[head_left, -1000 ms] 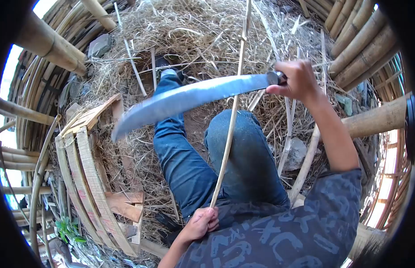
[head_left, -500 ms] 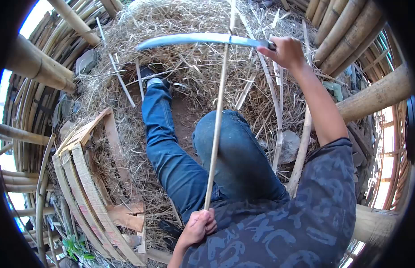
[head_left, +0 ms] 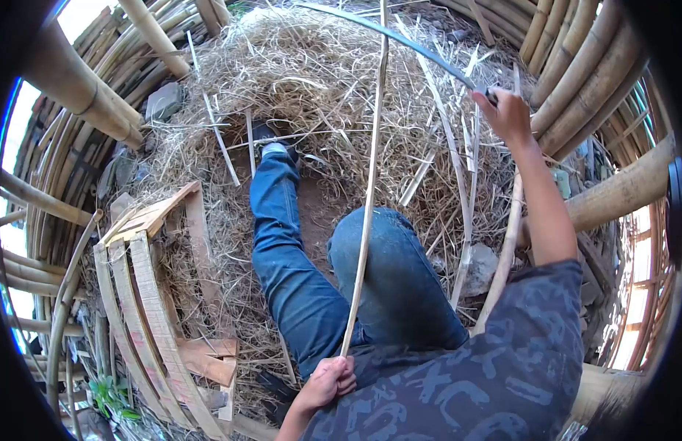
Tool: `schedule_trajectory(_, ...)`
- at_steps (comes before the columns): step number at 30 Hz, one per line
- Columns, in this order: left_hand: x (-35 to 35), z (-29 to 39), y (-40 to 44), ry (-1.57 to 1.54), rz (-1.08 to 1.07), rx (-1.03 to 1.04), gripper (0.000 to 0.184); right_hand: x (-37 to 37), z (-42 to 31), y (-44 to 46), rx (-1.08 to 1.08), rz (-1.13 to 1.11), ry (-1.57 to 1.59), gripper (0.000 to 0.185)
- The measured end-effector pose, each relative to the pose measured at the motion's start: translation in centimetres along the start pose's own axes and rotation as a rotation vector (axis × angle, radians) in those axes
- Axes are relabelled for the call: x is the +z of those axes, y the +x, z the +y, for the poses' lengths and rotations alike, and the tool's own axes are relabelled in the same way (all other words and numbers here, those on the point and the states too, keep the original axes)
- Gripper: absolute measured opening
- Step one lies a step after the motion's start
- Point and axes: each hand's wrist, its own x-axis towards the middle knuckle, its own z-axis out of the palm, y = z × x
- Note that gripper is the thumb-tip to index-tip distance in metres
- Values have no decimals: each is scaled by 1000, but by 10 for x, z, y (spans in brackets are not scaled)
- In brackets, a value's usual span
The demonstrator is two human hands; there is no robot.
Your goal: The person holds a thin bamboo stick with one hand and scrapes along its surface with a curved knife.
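Observation:
My left hand (head_left: 330,381) is closed round the lower end of a long, thin bamboo strip (head_left: 369,195), close to my shirt. The strip runs up past my bent knee (head_left: 391,257) and out at the top of the view. At the upper right my right hand (head_left: 508,119) grips a machete (head_left: 427,54) by its handle, which the fingers mostly hide. Its long curved blade points up and left, crossing the strip near the strip's upper end. I cannot tell whether blade and strip touch.
Dry shavings (head_left: 304,48) cover the ground around my legs, with loose split strips (head_left: 469,206) among them. A slatted wooden crate (head_left: 146,294) lies at the left. Thick bamboo poles (head_left: 620,195) flank both sides. A stone (head_left: 479,270) rests right of my knee.
My right hand has moved right and slightly down. The machete has swung from nearly level to slanting, its tip higher. The strip stays in my left hand; the whole view has shifted slightly.

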Motion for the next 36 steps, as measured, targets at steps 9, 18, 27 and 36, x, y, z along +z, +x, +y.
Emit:
schedule_trajectory(9, 2, 18, 1, -28, -42, -16, 40, 5, -104, -158, 143, -149, 532, 71)
schedule_trajectory(18, -1, 43, -1, 272, 32, 109, 30, -25, -186, -180, 161, -176, 612, 60)
schedule_trajectory(27, 6, 47, 3, 725, 10, 186, 32, -97, -189, -202, 61, -147, 153, 81)
schedule_trajectory(36, 4, 42, 1, 713, -19, 115, 31, -112, -139, -217, 216, -180, -37, 77)
